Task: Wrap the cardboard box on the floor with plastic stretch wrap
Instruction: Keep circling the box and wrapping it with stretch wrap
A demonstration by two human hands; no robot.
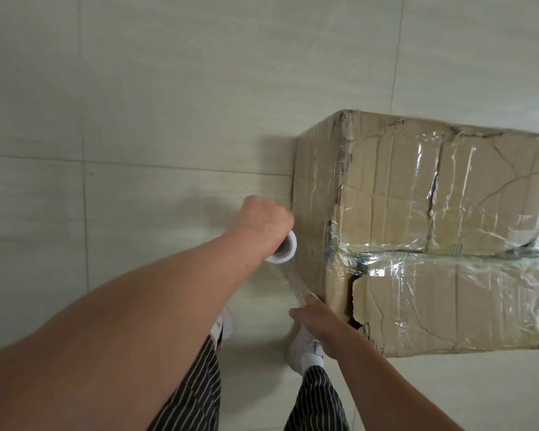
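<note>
Battered brown cardboard box (417, 213), partly wrapped, sits on pale tiled floor (137, 88). Left hand (262, 220) curls round white stretch-wrap roll (283, 248) beside box's side. Right hand (313, 312), fingers straight, presses clear film (294, 281) at near corner. Risk: fingers slip, film slackens; torn cardboard edge may snag and rip it.

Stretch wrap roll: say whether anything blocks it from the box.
Nothing visible does. The roll, held in the left hand, sits right beside the cardboard box; the right hand presses film at the near corner.
</note>
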